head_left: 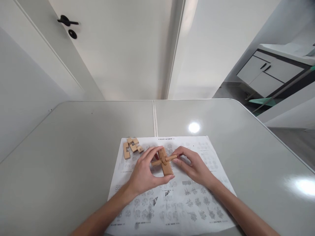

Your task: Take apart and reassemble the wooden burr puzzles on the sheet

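Note:
A wooden interlocking puzzle [167,167], made of a flat block with a rounded stick crossing it, is held just above a printed paper sheet [177,196]. My left hand [145,172] spans the block, fingers at its far end and thumb at its near end. Between the thumb and fingertips of my right hand [193,165] is the right end of the crossing wooden stick [171,157]. Several loose notched wooden pieces [133,145] lie on the sheet's far left corner, beyond my left hand.
The sheet carries rows of small printed puzzle figures and has a few dark torn spots. It lies on a grey table [73,164] with a seam down its middle. Past the table's far edge stands a white door [118,49]; a cabinet [270,68] is at far right.

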The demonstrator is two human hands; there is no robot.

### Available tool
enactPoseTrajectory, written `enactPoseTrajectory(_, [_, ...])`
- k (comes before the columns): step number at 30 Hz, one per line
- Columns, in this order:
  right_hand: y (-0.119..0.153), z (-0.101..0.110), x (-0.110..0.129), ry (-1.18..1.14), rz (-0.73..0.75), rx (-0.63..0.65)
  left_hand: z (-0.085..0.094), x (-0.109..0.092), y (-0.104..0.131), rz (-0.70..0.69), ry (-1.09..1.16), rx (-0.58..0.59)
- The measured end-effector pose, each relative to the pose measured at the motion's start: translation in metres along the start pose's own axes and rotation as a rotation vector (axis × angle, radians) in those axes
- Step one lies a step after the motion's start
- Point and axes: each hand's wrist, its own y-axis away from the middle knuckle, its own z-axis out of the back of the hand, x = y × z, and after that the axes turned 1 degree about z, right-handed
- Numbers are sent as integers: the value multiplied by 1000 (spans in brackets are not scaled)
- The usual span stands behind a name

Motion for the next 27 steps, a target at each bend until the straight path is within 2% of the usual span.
enactPoseTrajectory(12, [1,-1,-4,-1,9,5,0,1,0,-9,52,16])
enactPoseTrajectory(16, [1,-1,-3,12,5,-3,1,2,0,-93,155,26])
enactPoseTrajectory(22, [1,-2,-3,35,23,-17,0,4,-2,-212,135,-110])
enactPoseTrajectory(27, [1,-2,-4,66,49,-18,-1,5,-3,-199,192,-102])
